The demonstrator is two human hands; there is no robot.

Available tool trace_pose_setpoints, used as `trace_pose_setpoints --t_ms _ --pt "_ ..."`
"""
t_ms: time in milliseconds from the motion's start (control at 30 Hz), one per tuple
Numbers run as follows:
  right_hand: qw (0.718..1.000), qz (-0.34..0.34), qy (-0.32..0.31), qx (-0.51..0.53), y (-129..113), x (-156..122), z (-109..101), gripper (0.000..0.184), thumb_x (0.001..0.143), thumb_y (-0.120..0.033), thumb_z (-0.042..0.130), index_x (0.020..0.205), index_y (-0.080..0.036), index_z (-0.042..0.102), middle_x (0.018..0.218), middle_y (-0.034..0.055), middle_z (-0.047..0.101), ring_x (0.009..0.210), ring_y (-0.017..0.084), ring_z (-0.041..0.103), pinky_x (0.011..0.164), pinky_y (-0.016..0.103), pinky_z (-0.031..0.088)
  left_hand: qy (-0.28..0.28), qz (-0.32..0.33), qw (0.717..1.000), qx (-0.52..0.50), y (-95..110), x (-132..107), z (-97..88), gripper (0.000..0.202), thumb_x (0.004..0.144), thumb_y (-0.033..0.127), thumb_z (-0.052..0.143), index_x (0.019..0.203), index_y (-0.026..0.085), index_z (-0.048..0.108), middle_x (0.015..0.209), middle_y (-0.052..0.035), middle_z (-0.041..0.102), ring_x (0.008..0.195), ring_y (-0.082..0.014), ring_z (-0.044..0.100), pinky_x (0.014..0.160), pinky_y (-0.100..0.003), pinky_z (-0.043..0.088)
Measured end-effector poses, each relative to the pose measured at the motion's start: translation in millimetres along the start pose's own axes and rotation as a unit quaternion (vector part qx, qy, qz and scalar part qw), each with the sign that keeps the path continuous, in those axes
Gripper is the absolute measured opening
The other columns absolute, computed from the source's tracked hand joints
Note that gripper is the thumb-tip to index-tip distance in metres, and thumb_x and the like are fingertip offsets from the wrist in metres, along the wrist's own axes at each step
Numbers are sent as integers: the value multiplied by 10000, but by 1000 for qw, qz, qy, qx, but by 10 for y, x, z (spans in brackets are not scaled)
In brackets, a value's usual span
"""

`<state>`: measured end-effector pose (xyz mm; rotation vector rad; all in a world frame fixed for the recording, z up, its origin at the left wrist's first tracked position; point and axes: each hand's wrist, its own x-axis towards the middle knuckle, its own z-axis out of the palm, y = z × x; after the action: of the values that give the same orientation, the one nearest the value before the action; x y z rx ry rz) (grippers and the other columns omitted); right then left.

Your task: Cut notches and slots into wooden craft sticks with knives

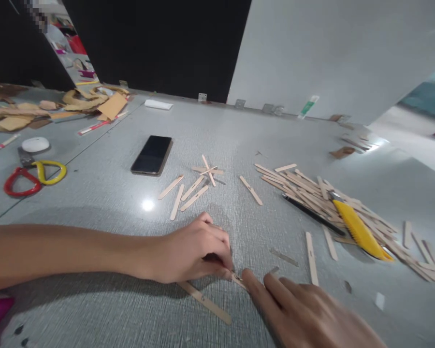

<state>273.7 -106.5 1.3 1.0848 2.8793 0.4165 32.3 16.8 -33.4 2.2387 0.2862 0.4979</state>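
My left hand (192, 251) reaches in from the left, its fingers curled and pinched down on a small piece of wooden stick (238, 279) on the grey table (105, 203). My right hand (304, 314) comes in from the lower right, fingers stretched out, with the index fingertip touching the same small piece. A longer wooden stick (205, 302) lies flat under and just below my left hand. Several loose sticks (188, 191) lie a little beyond my hands.
A big pile of wooden sticks (311, 191) lies at the right with a yellow utility knife (358, 229) and a black pen (311, 212) on it. A black phone (152, 154) lies beyond. Red-and-yellow scissors (34, 176) and cardboard scraps (83, 101) sit far left.
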Motion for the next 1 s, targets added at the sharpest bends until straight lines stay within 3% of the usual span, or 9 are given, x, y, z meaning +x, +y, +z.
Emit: trace_pose_setpoints --t_ms 200,300,467,633,733,800,900,1000 --pt "995 25 44 81 -11 81 41 406 1086 -48 180 1275 -65 538 764 27 678 532 176 644 464 309 485 -1 -6 1000 -3 -1 -9 11 135 978 267 752 869 197 716 862 44 718 820 -116 664 934 -343 323" --pt "993 21 37 107 4 101 54 356 1074 -42 230 1209 -93 555 765 30 663 533 200 635 465 337 463 -2 -7 1000 -6 -7 -3 8 116 966 243 765 873 192 717 860 46 712 824 -112 662 924 -336 315" --pt "980 54 -3 191 62 36 124 328 1072 -67 332 1325 -158 520 857 25 678 592 195 654 518 330 471 -4 -5 1000 -9 -13 14 -5 96 950 233 783 891 187 724 850 50 703 800 -105 647 904 -323 321" --pt "980 160 78 86 110 -102 295 464 994 4 356 1418 -112 506 868 46 684 591 203 697 479 317 498 7 20 999 40 8 -11 29 73 1008 248 708 1037 189 739 900 8 712 866 -141 657 952 -343 338" --pt "969 230 86 30 136 -126 357 498 972 -4 359 1432 -103 523 898 74 676 630 237 717 445 324 507 7 47 994 99 27 -37 53 201 1074 212 580 1205 200 733 930 -28 698 883 -152 645 957 -358 346" --pt "965 244 91 35 134 -99 346 490 995 -30 345 1449 -99 516 932 92 679 643 243 721 447 331 518 8 57 992 113 32 -45 66 215 1075 196 566 1196 205 744 927 -32 685 863 -149 636 961 -360 349" --pt "941 280 123 147 89 -12 268 323 1069 -154 406 1329 -173 598 970 80 695 694 220 725 535 327 554 20 57 991 122 33 -37 89 172 1055 213 599 1113 203 760 889 -22 666 833 -152 619 959 -361 355" --pt "893 315 117 299 26 71 181 94 1054 -258 566 1040 -245 658 880 15 690 700 174 687 602 291 535 29 57 990 129 44 -17 114 176 1065 254 587 1032 188 747 842 -13 662 810 -157 609 937 -358 361"
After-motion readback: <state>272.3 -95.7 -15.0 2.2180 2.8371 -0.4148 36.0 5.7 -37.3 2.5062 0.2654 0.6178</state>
